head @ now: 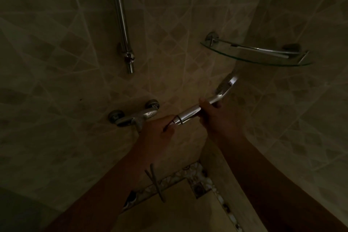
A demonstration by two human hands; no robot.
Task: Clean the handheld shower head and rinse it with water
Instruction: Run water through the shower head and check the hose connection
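The chrome handheld shower head (225, 87) is held out in front of the tiled corner, its round face up and to the right under the glass shelf. My right hand (219, 117) grips the upper part of its handle. My left hand (160, 128) grips the lower end of the handle, where the hose joins; the joint is partly hidden in my fingers. The hose (156, 182) hangs down below my left forearm. The scene is very dim.
A chrome mixer tap (133, 116) is mounted on the wall just left of my left hand. Above it runs a vertical chrome slide rail (120, 17). A glass corner shelf (259, 53) sits at the right. A floor drain (198, 188) lies below.
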